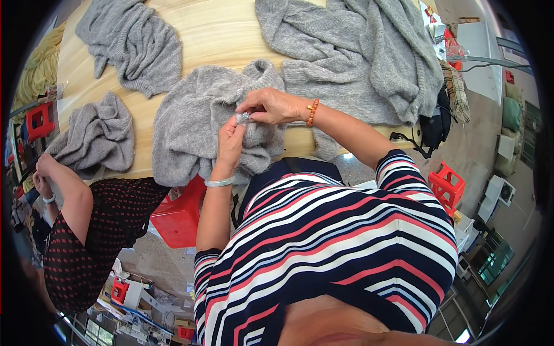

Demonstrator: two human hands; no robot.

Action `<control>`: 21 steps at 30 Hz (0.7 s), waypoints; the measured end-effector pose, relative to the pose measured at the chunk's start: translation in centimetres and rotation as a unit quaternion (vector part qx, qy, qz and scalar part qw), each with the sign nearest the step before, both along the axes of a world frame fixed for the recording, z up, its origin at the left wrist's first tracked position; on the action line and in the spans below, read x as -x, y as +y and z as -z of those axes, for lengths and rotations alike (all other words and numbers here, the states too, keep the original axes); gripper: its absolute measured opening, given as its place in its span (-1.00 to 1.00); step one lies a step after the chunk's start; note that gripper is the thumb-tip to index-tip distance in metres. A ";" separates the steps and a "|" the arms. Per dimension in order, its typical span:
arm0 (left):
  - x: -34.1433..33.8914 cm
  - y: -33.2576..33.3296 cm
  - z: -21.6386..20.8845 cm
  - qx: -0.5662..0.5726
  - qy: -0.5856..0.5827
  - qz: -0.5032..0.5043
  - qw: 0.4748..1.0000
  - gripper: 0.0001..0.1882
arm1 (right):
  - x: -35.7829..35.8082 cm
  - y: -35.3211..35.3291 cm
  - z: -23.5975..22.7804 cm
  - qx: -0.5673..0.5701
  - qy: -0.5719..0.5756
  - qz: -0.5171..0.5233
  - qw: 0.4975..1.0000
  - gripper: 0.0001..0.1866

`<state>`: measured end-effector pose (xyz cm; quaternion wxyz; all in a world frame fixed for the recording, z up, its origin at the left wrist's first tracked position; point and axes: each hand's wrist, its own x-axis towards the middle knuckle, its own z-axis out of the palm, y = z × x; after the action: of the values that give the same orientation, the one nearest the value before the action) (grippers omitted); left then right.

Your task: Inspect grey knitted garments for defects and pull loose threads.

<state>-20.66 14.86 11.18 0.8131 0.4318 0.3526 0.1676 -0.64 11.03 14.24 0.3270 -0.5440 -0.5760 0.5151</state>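
A grey knitted sweater (187, 115) lies bunched on the table in front of me. Over its right part, my left hand (229, 143) and my right hand (278, 106) meet with their fingertips pinched. Between them is a small silvery-grey piece (243, 117). Whether it is joined to the sweater I cannot tell. The left hand points away from me and its thumb and finger are closed on the piece. My right hand reaches in from the right, fingers curled and closed at the same spot.
More grey knitwear lies at the far left (138, 49), near left (99, 135) and right (358, 63) of the wooden table (222, 32). A co-worker in a dark patterned top (109, 230) is at my left. Red stools (179, 222) stand beside us, and a black bag (434, 130) hangs at the right edge.
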 end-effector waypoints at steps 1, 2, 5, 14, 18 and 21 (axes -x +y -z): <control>-0.2 0.0 -0.8 0.039 -0.015 -0.012 0.999 -0.75 | 0.1 0.0 0.4 -0.031 -0.027 -0.007 0.999 -0.69; -0.3 0.0 -1.3 0.078 -0.029 -0.024 0.996 -0.73 | 0.1 0.0 0.7 -0.062 -0.055 -0.013 0.996 -0.72; 0.3 0.3 0.0 0.067 -0.016 -0.044 0.997 -0.70 | 0.2 0.4 0.8 -0.063 -0.049 -0.014 0.997 -0.79; 0.0 0.4 -0.9 0.105 -0.026 -0.058 0.992 -0.67 | 0.6 0.0 -0.1 -0.095 -0.015 0.004 0.995 -0.88; 0.7 1.5 -0.1 0.023 0.027 -0.034 0.999 -0.70 | 1.3 0.0 1.4 -0.077 0.021 0.000 0.997 -0.85; 0.6 3.4 -1.0 -0.193 0.335 0.178 0.905 -0.76 | 1.2 -0.2 2.3 -0.102 -0.032 0.049 0.993 -0.77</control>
<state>-21.29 18.24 12.17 0.5638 0.6666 0.4827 -0.0697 -1.80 10.80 11.97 0.3871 -0.5515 -0.6081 0.4198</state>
